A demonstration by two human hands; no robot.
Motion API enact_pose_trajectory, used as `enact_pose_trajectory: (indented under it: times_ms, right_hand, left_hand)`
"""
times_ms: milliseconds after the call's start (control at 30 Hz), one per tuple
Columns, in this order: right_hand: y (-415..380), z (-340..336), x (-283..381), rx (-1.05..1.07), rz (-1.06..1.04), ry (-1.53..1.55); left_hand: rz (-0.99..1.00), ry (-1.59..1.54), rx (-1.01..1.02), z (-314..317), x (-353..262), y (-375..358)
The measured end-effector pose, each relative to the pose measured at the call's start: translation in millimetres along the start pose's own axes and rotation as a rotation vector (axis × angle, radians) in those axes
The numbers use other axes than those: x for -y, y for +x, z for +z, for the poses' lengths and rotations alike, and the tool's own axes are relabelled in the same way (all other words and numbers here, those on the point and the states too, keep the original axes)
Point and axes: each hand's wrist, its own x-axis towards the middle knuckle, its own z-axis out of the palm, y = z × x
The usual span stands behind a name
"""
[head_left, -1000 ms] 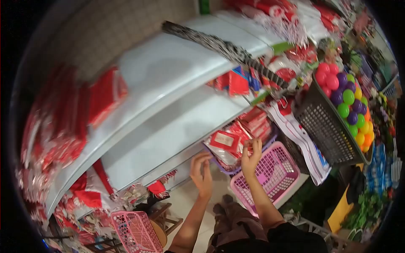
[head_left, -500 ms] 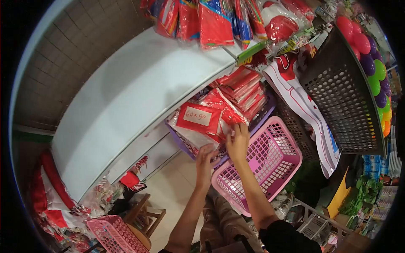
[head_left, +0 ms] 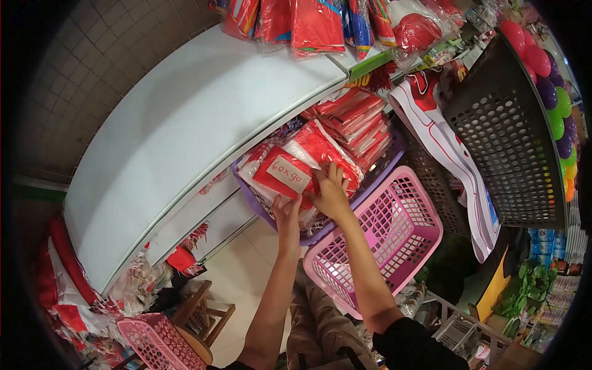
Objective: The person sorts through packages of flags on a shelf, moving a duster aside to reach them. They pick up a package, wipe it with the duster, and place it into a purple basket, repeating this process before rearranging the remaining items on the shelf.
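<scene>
A flat red-and-white cloth packet in clear plastic, with a white label reading "60x90" [head_left: 289, 173], lies tilted on top of other packets in a purple basket [head_left: 264, 211]. My left hand [head_left: 287, 221] holds its lower edge, thumb and fingers at the plastic. At its right side, my right hand [head_left: 331, 196] has its fingers bent over the edge; the fingertips are partly hidden. Behind the hands, another red-and-white packet [head_left: 327, 147] leans beside a stack of similar folded packets [head_left: 364, 126].
A pink basket [head_left: 436, 237] stands right of the purple one, under my right forearm. A white shelf [head_left: 185, 111] runs along the left, with bagged red goods [head_left: 316, 28] above. Tall black baskets [head_left: 499, 142] are on the right. A wooden stool [head_left: 198, 311] stands lower left.
Both hands have moved up and slightly left. My left hand has come from the basket's near side onto the packet's lower edge. The labelled packet has turned a little clockwise.
</scene>
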Motion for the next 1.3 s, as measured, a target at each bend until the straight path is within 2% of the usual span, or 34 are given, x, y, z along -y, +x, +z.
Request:
enact_pose_trajectory:
  times_ms: [67,167,200,267,300,367,467,567,700,733,833,867,967,1033,1100,1167,1267,1300]
  right_hand:
    - [-3,-18,4,0.11,-0.072,0.05]
    - [-10,-6,-18,0.088,-0.129,0.397]
    - [-15,-5,-23,0.035,-0.09,0.498]
    - [-35,-30,-9,0.06,0.05,0.834]
    - [-47,-48,3,0.076,0.117,1.002]
    - [-73,-95,38,0.15,0.296,1.066]
    - [-106,-127,72,0.14,0.181,1.394]
    - [-135,-174,136,0.089,0.066,1.6]
    - [-160,-228,223,0.126,-0.114,1.664]
    - [-166,-242,240,0.169,-0.146,1.682]
    - [-171,-260,275,0.213,-0.243,1.599]
    - [-175,-271,289,0.182,-0.303,1.539]
    - [-134,-287,287,0.256,-0.348,1.194]
    - [-103,-309,314,-0.132,-0.468,1.11]
    - [-48,-318,318,-0.528,-0.636,0.389]
    - [8,-325,318,-0.874,-0.794,0.16]
    - [80,-321,299,-1.108,-0.613,-0.369]
    - [79,-323,296,-0.976,-0.511,-0.317]
  left_hand:
    - [0.105,0.085,0.033,-7,12,17]
    - [0.12,0.119,0.072,-14,-8,1]
    - [0.143,0.108,0.096,-14,-12,-7]
    - [0.195,0.088,0.138,-16,-19,-30]
    - [0.148,0.1,0.17,-18,-29,-47]
    - [0.073,0.125,0.24,-19,-59,-86]
    - [0.084,-0.052,0.33,-22,-94,-138]
    - [0.128,-0.591,0.496,-18,-138,-197]
    - [0.444,-0.601,0.449,-18,-184,-248]
    - [0.576,-0.538,0.43,-15,-204,-273]
    - [0.533,-0.836,0.585,-21,-250,-311]
    - [0.608,-0.759,0.498,-21,-256,-315]
    - [0.633,-0.923,0.748,-31,-275,-333]
    - [0.597,-0.886,0.811,-26,-296,-369]
    - [0.6,-0.876,0.823,-35,-301,-378]
    - [0.641,-0.855,0.844,-42,-301,-379]
    - [0.658,-0.857,0.829,-45,-304,-385]
    - [0.649,-0.866,0.815,-46,-303,-387]
